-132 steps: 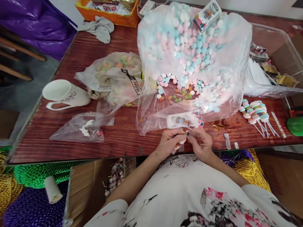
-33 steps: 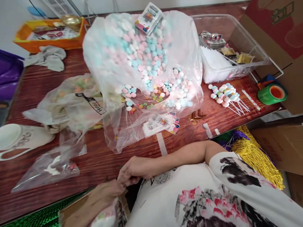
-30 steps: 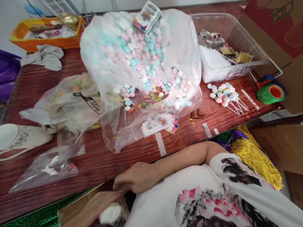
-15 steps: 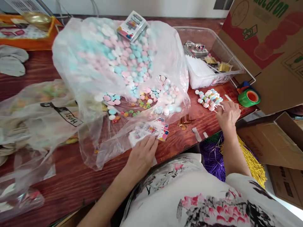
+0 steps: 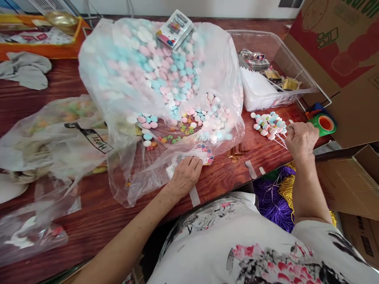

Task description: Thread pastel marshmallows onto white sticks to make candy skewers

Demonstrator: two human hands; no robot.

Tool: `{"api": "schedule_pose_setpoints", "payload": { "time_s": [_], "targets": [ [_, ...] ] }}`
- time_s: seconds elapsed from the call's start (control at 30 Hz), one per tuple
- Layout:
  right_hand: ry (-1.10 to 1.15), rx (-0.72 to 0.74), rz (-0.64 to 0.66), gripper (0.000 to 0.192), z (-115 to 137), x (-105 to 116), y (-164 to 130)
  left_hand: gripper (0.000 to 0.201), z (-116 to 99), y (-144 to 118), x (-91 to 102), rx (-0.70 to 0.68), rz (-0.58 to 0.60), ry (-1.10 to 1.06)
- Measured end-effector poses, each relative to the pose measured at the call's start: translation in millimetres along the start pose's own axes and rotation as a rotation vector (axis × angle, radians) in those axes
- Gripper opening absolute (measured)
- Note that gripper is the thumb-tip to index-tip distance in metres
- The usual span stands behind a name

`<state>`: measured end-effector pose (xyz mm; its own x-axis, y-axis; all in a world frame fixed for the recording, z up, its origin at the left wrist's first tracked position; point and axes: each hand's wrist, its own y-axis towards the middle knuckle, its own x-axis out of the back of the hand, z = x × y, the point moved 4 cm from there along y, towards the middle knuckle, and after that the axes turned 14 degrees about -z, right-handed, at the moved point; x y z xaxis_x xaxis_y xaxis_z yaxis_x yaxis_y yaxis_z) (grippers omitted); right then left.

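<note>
A plain off-white wall (image 5: 225,8) stands behind the reddish-brown, wood-grained surface (image 5: 91,221). Toward the right, the frame's top cuts a dark rectangular patch (image 5: 290,3) on the wall, possibly a socket. The light is soft.

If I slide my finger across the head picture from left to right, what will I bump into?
Grey cloth → left hand → gold strips → skewers → right hand → green tape.
</note>
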<state>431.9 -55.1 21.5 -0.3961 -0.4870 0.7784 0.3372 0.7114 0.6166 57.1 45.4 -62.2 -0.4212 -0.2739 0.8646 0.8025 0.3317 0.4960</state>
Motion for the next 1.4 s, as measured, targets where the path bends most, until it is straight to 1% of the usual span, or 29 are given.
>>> {"api": "schedule_pose_setpoints", "payload": {
  "time_s": [0.13,0.17,0.2,0.27,0.33,0.37,0.43,0.5,0.6,0.67,0.7,0.73,0.8,0.9,0.93,1.0,1.03,1.1,1.17,1.23,1.3,1.4],
  "targets": [
    [-0.055,0.348,0.087,0.025,14.2,53.7,18.0,0.017,3.3,4.3,2.0,0.06,0.023,-0.016],
    [-0.054,0.42,0.124,0.025,19.2,61.8,19.3,0.016,2.8,4.1,2.8,0.073,0.031,-0.017],
    [-0.068,0.485,0.19,0.024,24.7,65.3,19.0,0.016,1.6,3.5,3.5,0.086,0.043,-0.016],
    [-0.095,0.59,0.376,0.022,36.4,60.7,14.5,0.017,-1.4,2.0,4.2,0.127,0.081,-0.018],
    [-0.131,0.628,0.523,0.022,45.3,48.8,9.5,0.016,-3.4,1.1,4.4,0.199,0.115,-0.033],
    [-0.135,0.631,0.556,0.023,48.4,43.1,8.3,0.018,-3.4,0.9,4.3,0.238,0.125,-0.047],
    [-0.113,0.628,0.563,0.026,51.5,34.5,8.2,0.021,-1.3,0.7,3.5,0.307,0.119,-0.095],
    [-0.084,0.639,0.579,0.027,51.2,30.0,8.3,0.02,3.7,0.6,1.9,0.361,0.08,-0.176],
    [-0.085,0.616,0.596,0.024,45.1,30.0,8.3,0.019,13.6,0.4,0.9,0.436,-0.03,-0.307],
    [-0.033,0.599,0.574,0.022,39.5,34.0,7.3,0.021,17.5,-0.5,4.0,0.453,-0.095,-0.322],
    [0.013,0.586,0.552,0.022,36.0,37.3,6.6,0.022,17.6,-1.5,6.8,0.444,-0.106,-0.297],
    [0.079,0.568,0.528,0.022,32.4,41.5,5.6,0.021,16.3,-3.3,10.0,0.427,-0.098,-0.26],
    [0.277,0.506,0.476,0.023,26.3,52.3,3.1,0.018,10.9,-8.8,15.9,0.384,-0.03,-0.19],
    [0.718,0.34,0.443,0.015,27.0,67.7,-3.6,0.018,3.8,-19.3,20.0,0.352,0.07,-0.198],
    [0.859,0.264,0.442,0.01,31.1,70.3,-6.9,0.019,3.6,-22.1,19.8,0.358,0.077,-0.23],
    [1.095,0.101,0.422,0.005,45.4,71.3,-14.5,0.021,7.8,-26.0,17.9,0.407,0.043,-0.325],
    [1.187,0.026,0.401,0.005,55.0,69.8,-18.7,0.021,12.2,-27.2,16.8,0.46,0.003,-0.383],
    [1.319,-0.08,0.349,0.007,75.7,64.7,-26.7,0.019,23.4,-29.3,15.9,0.613,-0.104,-0.509],
    [1.386,-0.112,0.325,0.006,95.0,58.4,-32.4,0.023,32.7,-31.5,17.2,0.761,-0.194,-0.623],
    [1.417,-0.115,0.317,0.006,108.7,53.8,-34.5,0.027,37.3,-33.6,21.6,0.848,-0.239,-0.681],
    [1.435,-0.108,0.327,0.005,117.7,52.0,-33.4,0.027,37.6,-35.1,28.2,0.874,-0.252,-0.691],
    [1.46,-0.051,0.327,0.005,128.6,55.3,-27.8,0.023,34.1,-35.8,38.6,0.852,-0.258,-0.663]
  ]
}}
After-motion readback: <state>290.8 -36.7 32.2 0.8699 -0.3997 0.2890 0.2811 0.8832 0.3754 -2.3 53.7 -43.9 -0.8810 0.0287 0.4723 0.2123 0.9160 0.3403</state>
